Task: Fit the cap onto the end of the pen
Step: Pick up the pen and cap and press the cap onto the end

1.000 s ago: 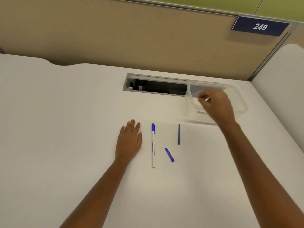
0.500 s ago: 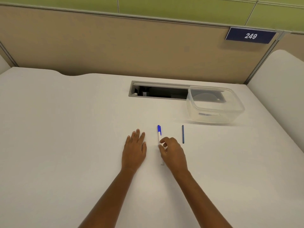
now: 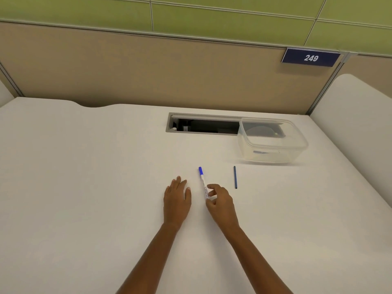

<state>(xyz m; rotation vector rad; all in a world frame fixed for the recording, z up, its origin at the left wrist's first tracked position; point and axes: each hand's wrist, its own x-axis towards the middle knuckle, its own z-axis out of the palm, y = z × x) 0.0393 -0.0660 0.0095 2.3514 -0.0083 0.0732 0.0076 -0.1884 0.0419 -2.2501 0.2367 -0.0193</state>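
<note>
Fingers (image 3: pixel 212 187) of the right hand (image 3: pixel 220 205) curl loosely around the lower end of the white pen (image 3: pixel 203 183) lying on the desk (image 3: pixel 84 187), blue tip pointing away, while the left hand (image 3: pixel 176 200) rests flat beside it.

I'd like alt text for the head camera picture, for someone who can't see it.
A person's right hand closes its fingers around the near end of a white pen lying on a white desk, while the left hand rests flat beside it. A thin dark blue stick lies to the right, a clear plastic container behind.
</note>
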